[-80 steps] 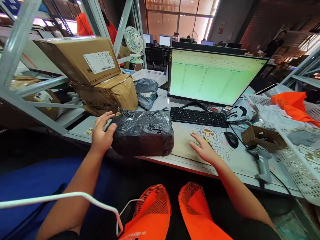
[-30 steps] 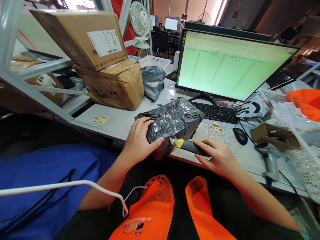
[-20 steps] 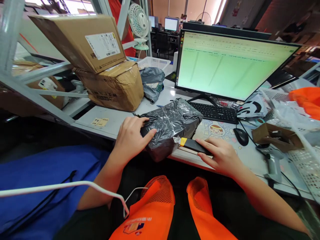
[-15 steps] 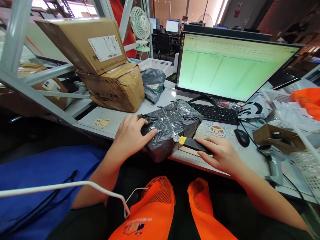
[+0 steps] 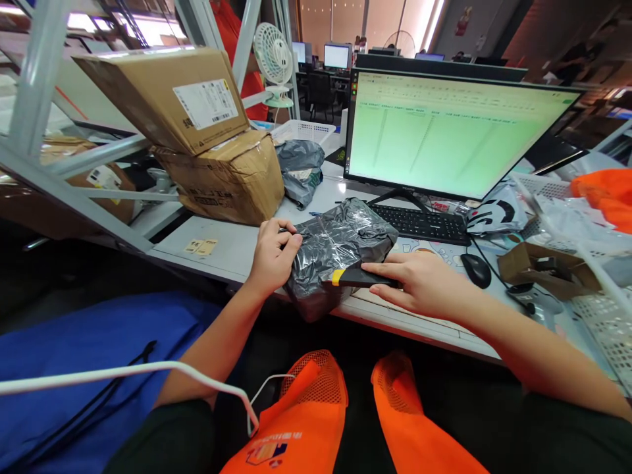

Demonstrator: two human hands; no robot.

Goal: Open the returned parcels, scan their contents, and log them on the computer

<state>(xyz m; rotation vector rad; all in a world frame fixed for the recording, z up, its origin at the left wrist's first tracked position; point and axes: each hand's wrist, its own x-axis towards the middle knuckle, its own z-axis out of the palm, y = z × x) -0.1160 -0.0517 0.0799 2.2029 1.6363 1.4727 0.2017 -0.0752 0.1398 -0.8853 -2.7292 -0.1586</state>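
A parcel wrapped in shiny black plastic (image 5: 340,230) lies at the front edge of the desk, its near end jutting past the edge. My left hand (image 5: 274,255) is closed on the parcel's left end, thumb and fingers gripping the wrapping. In my right hand (image 5: 419,283) is a black utility knife (image 5: 364,276) with a yellow tip section. Its tip rests against the near side of the parcel; the blade itself cannot be made out. My right index finger stretches along the knife's handle.
Two stacked cardboard boxes (image 5: 222,174) and a grey plastic mailer (image 5: 300,172) stand at the left. Behind the parcel are a monitor (image 5: 444,138) and keyboard (image 5: 419,224). A mouse (image 5: 476,270), small open box (image 5: 548,270) and scanner (image 5: 536,303) lie at the right.
My right hand has moved the knife leftward along the parcel's near side. My left hand has shifted slightly right, its thumb and fingers drawn together at the parcel's end.
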